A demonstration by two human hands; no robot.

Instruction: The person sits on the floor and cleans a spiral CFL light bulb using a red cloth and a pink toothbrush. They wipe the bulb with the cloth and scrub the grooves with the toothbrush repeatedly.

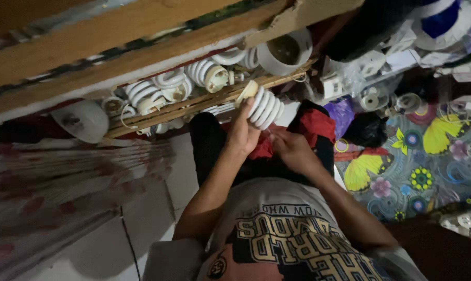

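left hand [241, 134] fingers clasp spiral bulb [265, 107], frame centre | right hand [291, 149] fingers curled, contents unclear | glass fragile, light; grip base

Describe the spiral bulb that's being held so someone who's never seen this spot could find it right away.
Find the long wooden shelf across the top, with a crate of white spiral bulbs beneath it. Just below the crate's right end, the left hand holds up one spiral bulb. Unlike the bulbs lying in the crate, it is lifted clear, gripped at its base, coils pointing right.
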